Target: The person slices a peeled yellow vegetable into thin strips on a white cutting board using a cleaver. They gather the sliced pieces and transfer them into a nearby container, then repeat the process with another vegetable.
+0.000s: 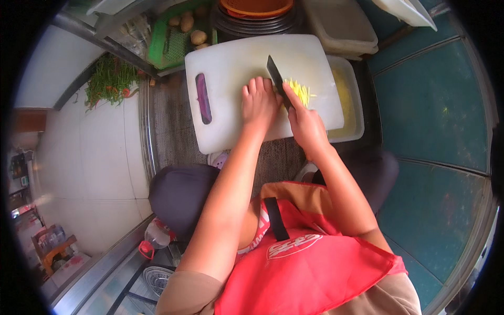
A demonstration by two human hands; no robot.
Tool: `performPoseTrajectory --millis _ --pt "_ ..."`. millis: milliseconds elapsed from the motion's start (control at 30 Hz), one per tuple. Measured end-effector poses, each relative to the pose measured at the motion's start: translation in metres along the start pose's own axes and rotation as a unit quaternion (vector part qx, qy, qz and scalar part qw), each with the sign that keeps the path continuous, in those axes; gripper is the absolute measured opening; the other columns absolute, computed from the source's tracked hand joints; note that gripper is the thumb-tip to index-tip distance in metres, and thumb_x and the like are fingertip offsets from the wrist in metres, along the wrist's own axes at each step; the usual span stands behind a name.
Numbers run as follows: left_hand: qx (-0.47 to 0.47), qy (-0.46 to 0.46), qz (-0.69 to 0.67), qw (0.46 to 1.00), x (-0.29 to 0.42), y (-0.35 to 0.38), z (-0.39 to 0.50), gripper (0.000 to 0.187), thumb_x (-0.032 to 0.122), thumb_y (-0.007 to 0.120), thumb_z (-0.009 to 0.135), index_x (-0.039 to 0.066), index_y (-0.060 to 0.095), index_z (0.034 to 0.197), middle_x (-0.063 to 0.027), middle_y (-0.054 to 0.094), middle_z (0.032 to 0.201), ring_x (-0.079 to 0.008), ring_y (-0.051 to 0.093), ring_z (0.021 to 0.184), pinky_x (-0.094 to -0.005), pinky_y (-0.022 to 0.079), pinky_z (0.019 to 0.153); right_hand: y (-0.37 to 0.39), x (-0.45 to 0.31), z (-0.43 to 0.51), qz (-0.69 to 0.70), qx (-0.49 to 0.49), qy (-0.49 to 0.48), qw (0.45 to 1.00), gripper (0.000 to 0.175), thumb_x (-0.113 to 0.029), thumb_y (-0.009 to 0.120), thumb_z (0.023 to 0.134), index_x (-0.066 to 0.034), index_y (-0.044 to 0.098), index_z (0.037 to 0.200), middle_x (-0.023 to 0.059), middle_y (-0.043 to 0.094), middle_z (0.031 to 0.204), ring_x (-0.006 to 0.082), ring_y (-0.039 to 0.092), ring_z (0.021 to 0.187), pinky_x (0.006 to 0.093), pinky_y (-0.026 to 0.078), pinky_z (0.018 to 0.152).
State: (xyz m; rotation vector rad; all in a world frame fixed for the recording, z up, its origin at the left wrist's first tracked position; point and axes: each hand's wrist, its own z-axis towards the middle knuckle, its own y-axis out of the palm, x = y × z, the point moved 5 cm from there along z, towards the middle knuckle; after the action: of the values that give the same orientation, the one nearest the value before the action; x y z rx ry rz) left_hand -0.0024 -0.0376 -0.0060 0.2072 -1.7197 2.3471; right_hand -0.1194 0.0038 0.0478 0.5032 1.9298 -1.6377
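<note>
A white plastic cutting board (228, 78) with a slot handle lies before me. My right hand (309, 124) grips a dark-bladed kitchen knife (276, 75), the index finger laid along the blade. Left of the blade, my left hand (260, 103) rests palm down, its fingers close together and pointing away from me. Whatever may be under that palm is hidden; only a sliver of yellow shows near the thumb. Thin yellow vegetable strips (301, 93) are heaped just right of the knife.
Under the board's right side is a translucent tub (356, 118) with yellowish contents. Beyond stand a green crate (157, 51) with potatoes (199, 37), an orange colander (256, 7) and a plastic bin (342, 27). Green and red chillies (112, 80) lie on the tiled floor at left.
</note>
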Motion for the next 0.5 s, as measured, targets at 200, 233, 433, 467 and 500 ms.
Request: performPoseTrajectory --millis 200,233,433,467,500 --pt "-0.026 0.002 -0.010 1.000 -0.002 -0.002 -0.001 0.033 0.032 0.062 0.080 0.006 0.054 0.098 -0.0090 0.052 0.100 -0.0250 0.048 0.101 -0.0383 0.037 0.087 -0.004 -0.004 0.002 -0.010 -0.025 0.007 1.000 0.059 -0.013 0.047 0.088 -0.0293 0.035 0.144 0.0243 0.063 0.077 0.0429 0.062 0.072 0.0493 0.049 0.067" --pt "-0.028 0.009 -0.009 1.000 -0.002 -0.002 -0.005 0.033 0.031 0.062 0.080 0.006 0.054 0.098 -0.0090 0.052 0.101 -0.0251 0.048 0.101 -0.0386 0.037 0.087 -0.003 -0.004 -0.003 -0.013 -0.042 0.020 0.999 0.059 -0.014 0.047 0.088 -0.0291 0.035 0.144 0.0242 0.063 0.077 0.0429 0.062 0.072 0.0493 0.049 0.067" --pt "-0.012 -0.033 -0.058 0.998 -0.007 -0.004 -0.001 0.031 0.029 0.062 0.079 0.005 0.054 0.097 -0.0111 0.053 0.101 -0.0282 0.048 0.101 -0.0398 0.037 0.088 0.002 -0.002 0.004 -0.025 0.025 -0.024 0.999 0.061 -0.014 0.048 0.087 -0.0298 0.034 0.144 0.0235 0.063 0.075 0.0426 0.062 0.068 0.0495 0.049 0.064" --pt "-0.018 -0.049 -0.046 0.998 -0.008 -0.003 -0.001 0.031 0.029 0.062 0.079 0.005 0.054 0.097 -0.0113 0.053 0.101 -0.0286 0.048 0.101 -0.0396 0.038 0.088 0.002 -0.001 0.005 -0.017 0.022 -0.024 0.999 0.062 -0.013 0.048 0.087 -0.0300 0.033 0.144 0.0234 0.063 0.074 0.0424 0.062 0.068 0.0496 0.049 0.063" --pt "-0.018 -0.051 -0.043 0.998 -0.008 -0.002 -0.001 0.030 0.029 0.062 0.079 0.005 0.054 0.096 -0.0111 0.053 0.100 -0.0282 0.048 0.100 -0.0393 0.038 0.088 0.002 0.001 0.003 -0.011 0.015 -0.020 1.000 0.062 -0.013 0.048 0.087 -0.0301 0.033 0.144 0.0233 0.063 0.074 0.0422 0.062 0.067 0.0498 0.049 0.063"
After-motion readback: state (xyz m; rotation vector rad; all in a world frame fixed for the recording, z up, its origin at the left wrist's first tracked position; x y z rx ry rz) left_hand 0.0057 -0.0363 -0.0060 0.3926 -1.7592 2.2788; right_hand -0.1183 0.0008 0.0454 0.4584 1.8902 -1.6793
